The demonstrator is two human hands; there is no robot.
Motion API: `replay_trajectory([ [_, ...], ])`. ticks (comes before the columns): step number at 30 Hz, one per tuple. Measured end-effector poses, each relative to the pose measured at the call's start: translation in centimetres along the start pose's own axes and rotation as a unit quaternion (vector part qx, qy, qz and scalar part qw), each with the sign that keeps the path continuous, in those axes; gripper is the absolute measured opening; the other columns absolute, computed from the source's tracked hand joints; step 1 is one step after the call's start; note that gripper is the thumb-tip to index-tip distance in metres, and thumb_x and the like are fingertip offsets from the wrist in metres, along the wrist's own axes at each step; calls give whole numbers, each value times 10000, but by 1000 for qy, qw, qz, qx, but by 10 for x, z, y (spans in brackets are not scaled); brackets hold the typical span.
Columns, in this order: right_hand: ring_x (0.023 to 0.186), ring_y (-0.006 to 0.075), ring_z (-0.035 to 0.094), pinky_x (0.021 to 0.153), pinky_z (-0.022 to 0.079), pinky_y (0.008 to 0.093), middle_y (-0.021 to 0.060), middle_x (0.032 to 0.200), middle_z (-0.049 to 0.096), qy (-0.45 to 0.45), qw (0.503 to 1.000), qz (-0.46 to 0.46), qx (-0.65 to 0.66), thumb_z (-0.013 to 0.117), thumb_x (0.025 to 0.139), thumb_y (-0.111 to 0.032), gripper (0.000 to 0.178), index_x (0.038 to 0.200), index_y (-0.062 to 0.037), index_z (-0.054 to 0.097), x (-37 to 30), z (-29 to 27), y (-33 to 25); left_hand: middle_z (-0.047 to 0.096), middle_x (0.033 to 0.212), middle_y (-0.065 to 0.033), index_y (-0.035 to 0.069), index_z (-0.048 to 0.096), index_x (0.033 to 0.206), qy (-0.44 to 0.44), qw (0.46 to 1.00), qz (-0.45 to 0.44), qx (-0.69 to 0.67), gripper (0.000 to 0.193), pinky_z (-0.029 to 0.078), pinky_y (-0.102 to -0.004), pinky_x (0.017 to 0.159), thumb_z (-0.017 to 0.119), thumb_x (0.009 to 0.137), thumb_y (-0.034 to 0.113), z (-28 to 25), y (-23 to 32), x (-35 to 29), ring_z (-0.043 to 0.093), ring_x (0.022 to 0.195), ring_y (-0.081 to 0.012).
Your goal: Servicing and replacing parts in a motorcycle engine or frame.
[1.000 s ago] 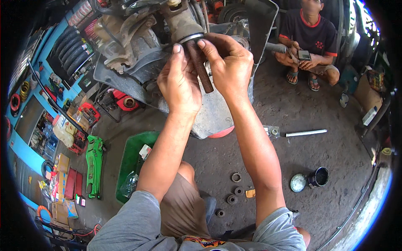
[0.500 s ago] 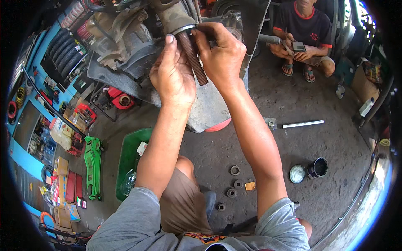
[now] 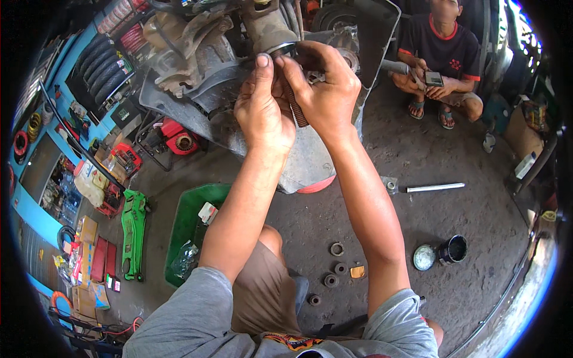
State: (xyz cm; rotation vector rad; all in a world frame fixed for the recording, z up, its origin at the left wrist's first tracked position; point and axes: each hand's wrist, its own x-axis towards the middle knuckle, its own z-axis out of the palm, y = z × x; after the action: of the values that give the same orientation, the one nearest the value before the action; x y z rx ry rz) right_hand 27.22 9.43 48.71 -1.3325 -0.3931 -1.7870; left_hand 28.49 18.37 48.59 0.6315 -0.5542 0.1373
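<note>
A long threaded rod [image 3: 296,111] hangs down from the lower end of a dirty metal tube [image 3: 267,30]. A shiny metal ring [image 3: 279,47] sits around the joint there. My left hand [image 3: 265,116] is closed about the rod from the left, its thumb upright just under the ring and its fingers partly hidden behind. From the right, my right hand [image 3: 329,89] is closed on the rod's upper part, with the thumb across it and the index finger bent beside the ring. The hidden fingertips leave the exact contact unclear.
Below lie several metal rings [image 3: 337,249], a metal bar [image 3: 436,187] and an open can [image 3: 453,249] with its lid [image 3: 424,257]. At left are a green tub [image 3: 179,230] and a green floor jack [image 3: 134,232]. A person [image 3: 441,59] squats at upper right, holding a device.
The tube, rod and hands appear farther right and slightly lower, as the whole view has shifted. My right thumb has come across the rod, closer to my left thumb.
</note>
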Motion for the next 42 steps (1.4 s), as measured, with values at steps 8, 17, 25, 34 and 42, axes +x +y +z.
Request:
replay_trajectory([
  [8, 683, 212, 677, 612, 537, 319, 94, 800, 666, -10, 999, 47, 16, 810, 742, -93, 239, 939, -40, 685, -6, 2, -2, 686, 1021, -88, 15, 633, 1094, -5, 1000, -10, 26, 342, 501, -330, 913, 618, 974, 335, -2, 0, -3, 647, 971, -188],
  [17, 718, 246, 682, 645, 543, 348, 111, 837, 665, 8, 999, 39, 10, 776, 767, -76, 183, 918, -43, 678, 3, 2, 3, 690, 1084, -72, 33, 646, 1120, -3, 999, -22, 25, 383, 488, -324, 932, 626, 953, 377, 2, -1, -2, 638, 1020, -166],
  [25, 709, 281, 629, 636, 514, 371, 86, 874, 638, -3, 983, -168, -77, 772, 729, -72, 226, 922, -67, 654, 15, 2, 16, 692, 1013, -96, 10, 636, 1011, 1, 999, -6, -43, 179, 553, -298, 834, 665, 942, 173, 2, 1, -7, 680, 897, -157],
  [34, 706, 250, 621, 614, 508, 348, 78, 850, 623, -38, 957, -267, -108, 779, 679, -66, 252, 891, -68, 643, 26, 2, 19, 675, 972, -85, -6, 623, 1007, 16, 994, 105, 9, 127, 551, -282, 812, 646, 954, 107, -3, -10, -5, 667, 884, -157],
  [42, 684, 232, 579, 593, 461, 345, 59, 830, 582, -34, 942, -314, -116, 683, 655, -110, 213, 853, -84, 610, 35, -4, 25, 642, 911, -35, 40, 607, 959, 36, 993, 103, 34, 106, 521, -267, 763, 658, 954, 132, -7, -22, 2, 618, 826, -123],
])
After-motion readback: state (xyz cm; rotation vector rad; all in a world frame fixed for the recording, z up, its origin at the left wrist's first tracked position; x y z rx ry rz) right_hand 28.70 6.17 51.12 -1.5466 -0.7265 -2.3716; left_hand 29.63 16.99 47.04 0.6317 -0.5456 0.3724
